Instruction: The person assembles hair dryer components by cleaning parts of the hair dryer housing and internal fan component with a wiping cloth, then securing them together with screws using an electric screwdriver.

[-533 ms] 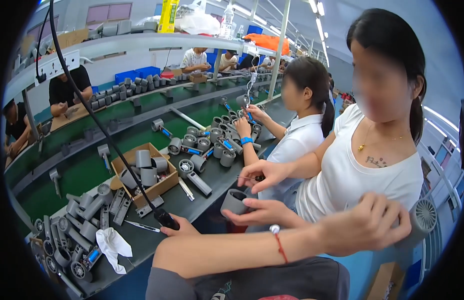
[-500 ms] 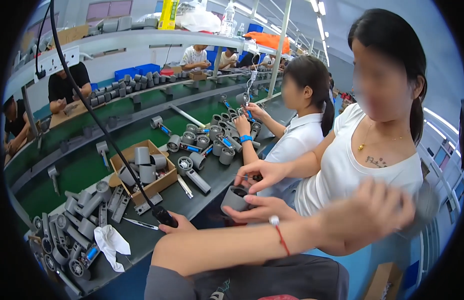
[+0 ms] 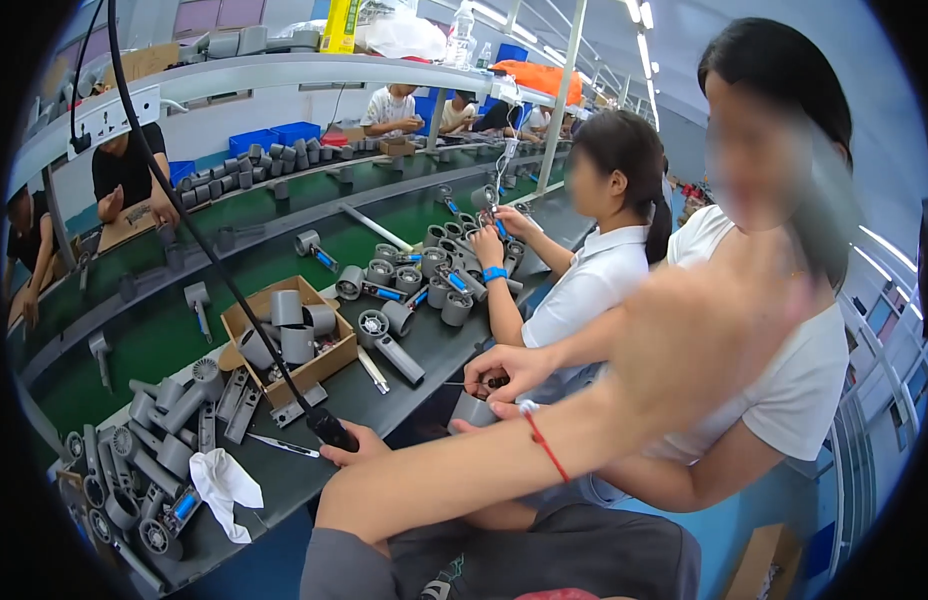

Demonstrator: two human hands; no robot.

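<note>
My left forearm, with a red string bracelet (image 3: 547, 445), reaches across to the right. At its end my left hand (image 3: 689, 335) is smeared by motion, in front of the nearest co-worker's shoulder; its fingers cannot be made out. Beneath that forearm, at the bench edge, my right hand (image 3: 360, 446) is closed round a black corded tool (image 3: 330, 430), probably an electric screwdriver. Its tip is hidden. Beside it lie slim tweezers (image 3: 284, 446) and a crumpled white cloth (image 3: 224, 490). The co-worker beside me holds a grey cylindrical housing (image 3: 471, 410) and a small dark-handled tool.
A cardboard box (image 3: 329, 355) of grey housings stands on the bench. Grey fan parts (image 3: 134, 450) are heaped at left; more fan assemblies (image 3: 434, 270) lie ahead. The black cord (image 3: 199, 235) hangs across the view. Another co-worker (image 3: 614, 240) sits beyond; a green conveyor (image 3: 164, 330) runs behind.
My left hand has moved up and leftward, into the space before the co-worker. The co-worker's housing has dropped slightly behind my forearm. My right hand keeps hold of the corded tool.
</note>
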